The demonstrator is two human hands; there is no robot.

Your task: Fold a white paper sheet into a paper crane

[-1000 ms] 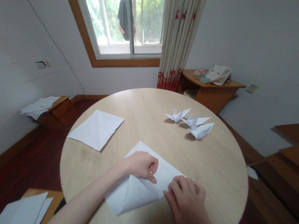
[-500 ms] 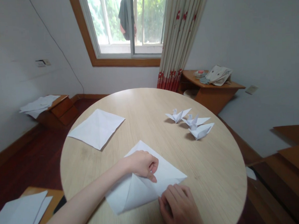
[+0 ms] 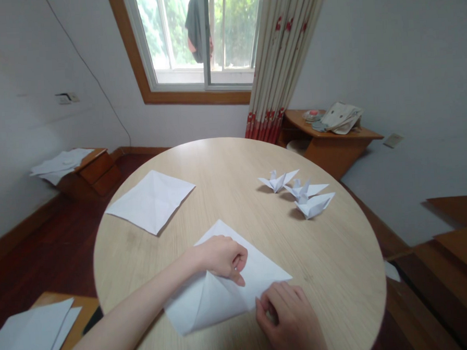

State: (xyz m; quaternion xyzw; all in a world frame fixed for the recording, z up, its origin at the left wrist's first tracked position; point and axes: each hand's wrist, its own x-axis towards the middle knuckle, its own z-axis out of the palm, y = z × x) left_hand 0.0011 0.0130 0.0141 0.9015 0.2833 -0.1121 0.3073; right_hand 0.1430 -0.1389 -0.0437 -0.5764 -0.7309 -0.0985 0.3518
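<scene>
A white paper sheet (image 3: 257,262) lies on the round wooden table (image 3: 225,160), with its near left part folded over in a raised flap. My left hand (image 3: 223,258) rests on the middle of the sheet, fingers curled and thumb pressed on the paper by the flap's edge. At the sheet's near right edge, my right hand (image 3: 290,315) is curled with its fingertips against the paper. Whether it pinches the edge is hard to see.
Three folded paper cranes (image 3: 315,204) stand at the table's right. A second creased white sheet (image 3: 152,200) lies at the left. Loose papers (image 3: 34,337) rest on a surface at the lower left. A side shelf (image 3: 333,133) is beyond the table.
My right hand has slid a little to the right and away from me along the sheet's edge. My left hand and the sheet are nearly unchanged.
</scene>
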